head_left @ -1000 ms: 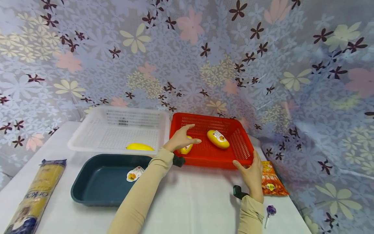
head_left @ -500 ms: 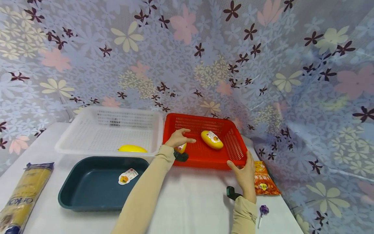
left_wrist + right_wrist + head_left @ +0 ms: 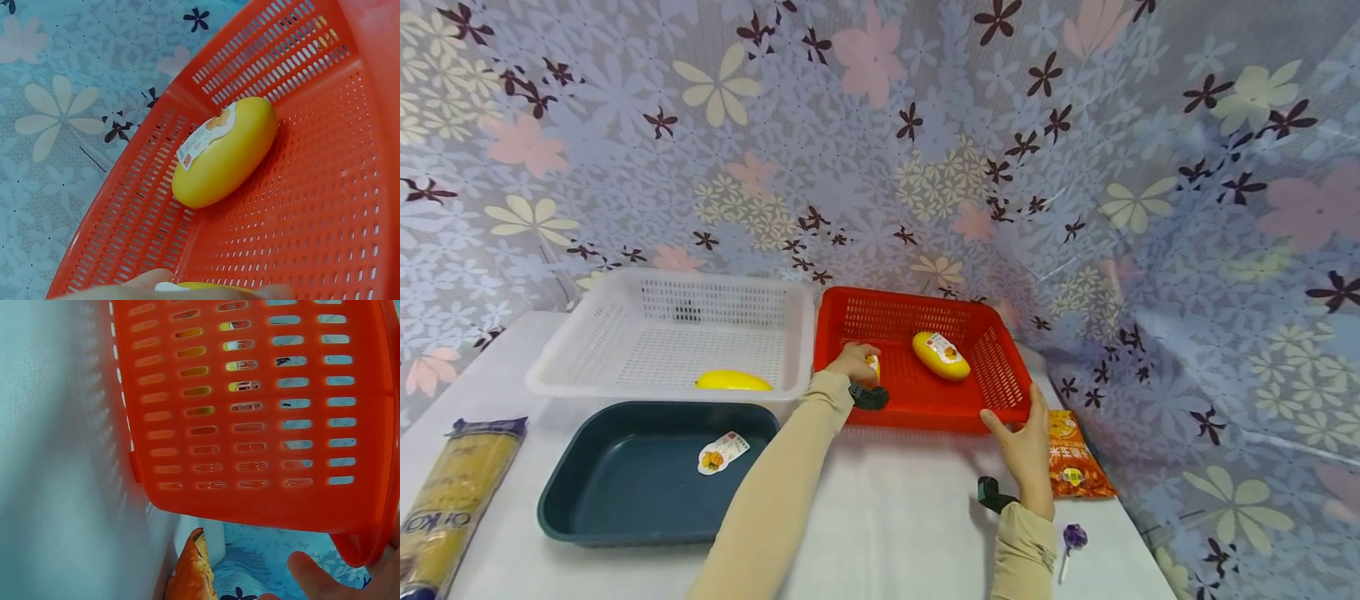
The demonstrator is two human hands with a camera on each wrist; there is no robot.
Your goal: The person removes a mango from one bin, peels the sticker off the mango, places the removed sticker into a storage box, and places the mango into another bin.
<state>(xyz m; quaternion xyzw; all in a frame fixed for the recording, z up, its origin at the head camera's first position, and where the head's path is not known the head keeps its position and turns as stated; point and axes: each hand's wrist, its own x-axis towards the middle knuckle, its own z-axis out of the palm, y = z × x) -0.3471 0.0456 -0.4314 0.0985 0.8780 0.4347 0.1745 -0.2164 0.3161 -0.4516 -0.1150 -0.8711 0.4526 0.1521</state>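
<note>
Low inside the red basket [image 3: 917, 414], my left hand [image 3: 852, 364] grips a yellow oval fruit [image 3: 874, 365], with most of it hidden behind the hand. In the left wrist view, thumb and fingers lie along both sides of that fruit [image 3: 215, 285] at the bottom edge. A second yellow fruit [image 3: 940, 356] with a white label lies farther right in the basket, apart from the hand. My right hand [image 3: 1028, 446] holds the basket's front right corner, thumb at the front and fingers at the right rim. The right wrist view has the thumb [image 3: 309, 572] just under the rim.
A white basket [image 3: 670, 392] with another yellow fruit [image 3: 733, 381] stands left of the red one. Before it sits a dark teal tub [image 3: 625, 500] bearing a sticker. A pasta pack [image 3: 463, 492] lies far left; an orange snack bag [image 3: 1075, 458] and a lollipop [image 3: 1074, 536] lie right.
My left hand has come down from above the left fruit and closed around it. The right hand stays at the basket corner. The head view has shifted slightly to the right.
</note>
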